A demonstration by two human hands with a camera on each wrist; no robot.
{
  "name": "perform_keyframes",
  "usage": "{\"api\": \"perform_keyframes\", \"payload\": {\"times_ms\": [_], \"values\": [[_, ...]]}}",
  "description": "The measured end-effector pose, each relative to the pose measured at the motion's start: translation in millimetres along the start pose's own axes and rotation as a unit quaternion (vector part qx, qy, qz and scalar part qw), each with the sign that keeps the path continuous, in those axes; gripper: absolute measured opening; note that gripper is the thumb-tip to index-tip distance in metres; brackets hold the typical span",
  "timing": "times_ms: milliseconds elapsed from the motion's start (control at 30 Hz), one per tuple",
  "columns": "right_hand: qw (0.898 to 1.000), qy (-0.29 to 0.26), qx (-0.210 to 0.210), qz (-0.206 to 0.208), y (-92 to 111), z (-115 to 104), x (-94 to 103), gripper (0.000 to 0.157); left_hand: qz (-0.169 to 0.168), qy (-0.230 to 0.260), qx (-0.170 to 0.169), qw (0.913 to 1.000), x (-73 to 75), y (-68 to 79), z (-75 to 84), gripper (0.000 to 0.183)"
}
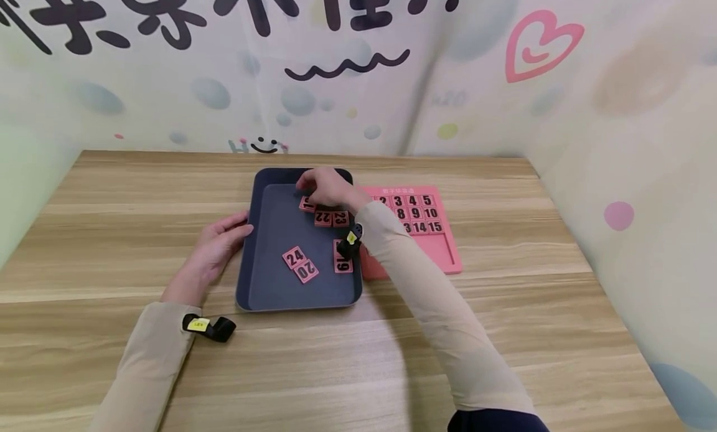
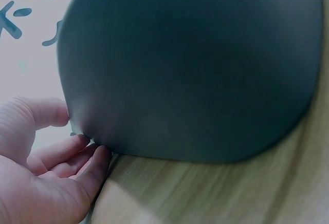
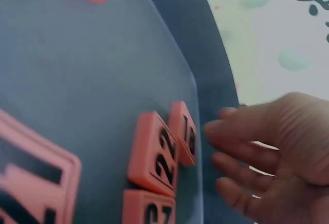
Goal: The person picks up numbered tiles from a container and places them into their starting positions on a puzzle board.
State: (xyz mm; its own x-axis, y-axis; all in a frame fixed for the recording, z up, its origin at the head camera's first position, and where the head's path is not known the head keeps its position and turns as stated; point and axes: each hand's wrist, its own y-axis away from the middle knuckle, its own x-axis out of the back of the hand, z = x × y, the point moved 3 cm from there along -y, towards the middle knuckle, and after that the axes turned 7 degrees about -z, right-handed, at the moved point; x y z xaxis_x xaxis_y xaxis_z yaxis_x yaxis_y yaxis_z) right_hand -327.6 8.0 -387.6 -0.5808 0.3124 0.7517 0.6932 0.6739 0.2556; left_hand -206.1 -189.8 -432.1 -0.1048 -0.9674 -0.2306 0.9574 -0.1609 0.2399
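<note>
A dark grey tray point(image 1: 269, 295) lies on the table with several pink number tiles in it. My left hand point(image 1: 220, 248) holds its left side, thumb at the rim and fingers lower down; the left wrist view shows these fingers point(image 2: 95, 170) against the dark wall. Over the tray's far part is my right hand point(image 1: 330, 186). Its bent fingers point(image 3: 241, 172) are beside the far wall, near the tile 22 point(image 3: 167, 157) and a partly readable tile point(image 3: 184, 131). I see nothing between them. Tiles 24 point(image 1: 294, 258) and 20 point(image 1: 306, 271) lie nearer the front.
Right of the tray lies a pink number board point(image 1: 450, 258), its upper rows filled with tiles up to 15, partly covered by my right forearm. Tile 23 point(image 1: 340, 218) and tile 19 point(image 1: 343, 266) lie along the tray's right side. A printed wall sheet point(image 1: 358, 108) stands behind the wooden table point(image 1: 140, 220).
</note>
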Motion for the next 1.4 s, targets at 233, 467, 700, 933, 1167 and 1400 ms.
{"api": "perform_keyframes", "payload": {"times_ms": [233,467,700,933,1167,1400], "values": [[0.997,0.059,-0.013,-0.048,1.3,3.2,-0.3,0.041,-0.004,0.012,-0.006,0.9999,0.0,0.7,1.0,0.067],[0.998,0.035,-0.02,-0.057,0.4,5.3,-3.7,0.038,-0.02,0.004,-0.031,0.9993,8.1,-6.0,-8.6,0.065],[0.997,0.053,-0.026,-0.057,0.2,3.8,-3.7,0.04,0.0,-0.009,0.006,0.9999,0.0,-1.6,-0.2,0.063],[0.997,0.063,-0.033,-0.023,0.4,1.1,-5.0,0.051,-0.001,-0.005,0.004,1.0,-0.2,-1.0,0.8,0.063],[0.996,0.082,-0.042,-0.005,-2.1,0.6,-8.6,0.039,-0.001,0.003,0.004,1.0,-0.1,-1.1,1.6,0.064],[0.996,0.085,-0.02,-0.011,-0.3,0.9,-5.3,0.034,0.0,0.0,0.001,1.0,0.5,-0.9,2.6,0.063]]}}
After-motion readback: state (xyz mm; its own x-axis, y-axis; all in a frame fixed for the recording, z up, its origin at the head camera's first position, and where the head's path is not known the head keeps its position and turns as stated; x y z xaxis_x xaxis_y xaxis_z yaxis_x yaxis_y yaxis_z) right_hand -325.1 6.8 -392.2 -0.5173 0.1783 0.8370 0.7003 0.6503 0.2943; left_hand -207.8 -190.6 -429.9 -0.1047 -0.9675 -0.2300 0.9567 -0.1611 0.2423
